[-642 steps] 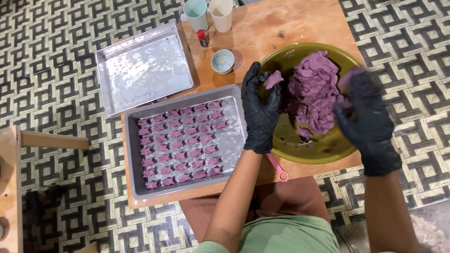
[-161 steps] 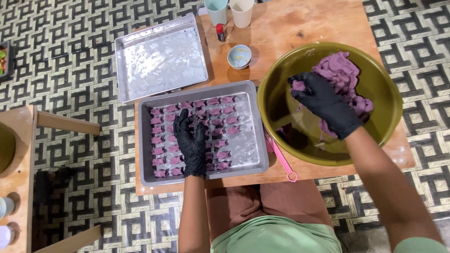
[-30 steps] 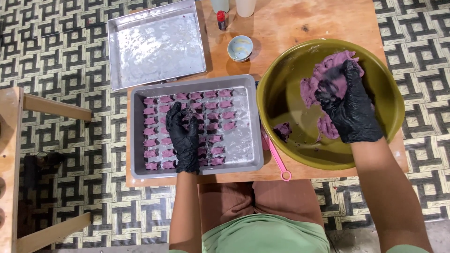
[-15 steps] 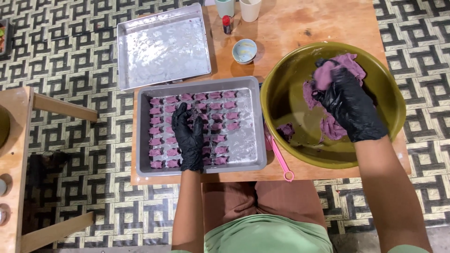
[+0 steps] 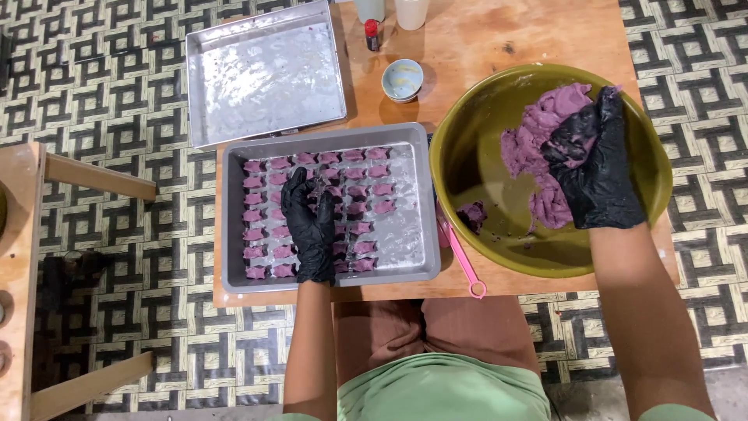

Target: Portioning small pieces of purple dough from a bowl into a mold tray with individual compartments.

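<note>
Left hand (image 5: 310,222) in a black glove sits over the filled tray (image 5: 413,257), fingers curled down among the rows of small purple pieces (image 5: 366,191); can't tell if it actually pinches one or just presses. Right hand (image 5: 594,171), also gloved, is in the green bowl (image 5: 483,125), fingers closed partway round a lump of the purple dough (image 5: 538,132), the rest of the mass lying against the far wall of the bowl.

Risks as I see them:
- Left palm and wrist lie across the near rows, so any shift likely squashes or smears shaped pieces.
- Dough looks sticky; pulling a lump off one-handed could drag the bowl toward the tray, and nothing braces it.
- Pink tool (image 5: 463,261) lies wedged between tray and bowl, handle past the table (image 5: 483,39) edge. A bowl nudge probably knocks it off.
- Tray's near edge sits close to the table edge; downward pressure there could tip it.
- Spare tray (image 5: 265,74), small cup (image 5: 402,79) and red-capped bottle (image 5: 372,34) are well clear, low risk.
</note>
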